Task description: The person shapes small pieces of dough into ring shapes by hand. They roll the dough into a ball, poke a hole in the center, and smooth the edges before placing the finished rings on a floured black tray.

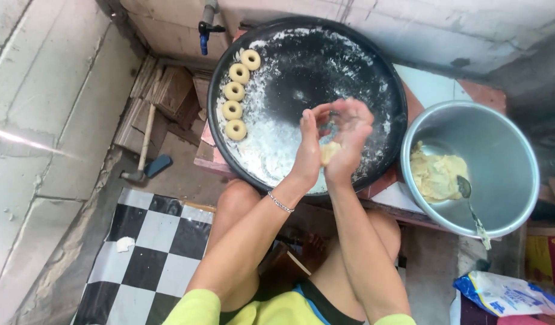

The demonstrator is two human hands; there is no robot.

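A small pale-yellow lump of dough (329,151) is pressed between the palms of the left hand (308,144) and the right hand (348,135), both held nearly flat with fingers extended and closed against the lump, above a large round black tray dusted with white flour (301,66). Five ring-shaped pieces of pale dough (235,91) are laid in a curved row along the tray's left edge. Just beside the tray on the right, a round metal bowl (500,144) is seen with a mass of yellow dough (437,174) and a metal spoon (470,207) in it.
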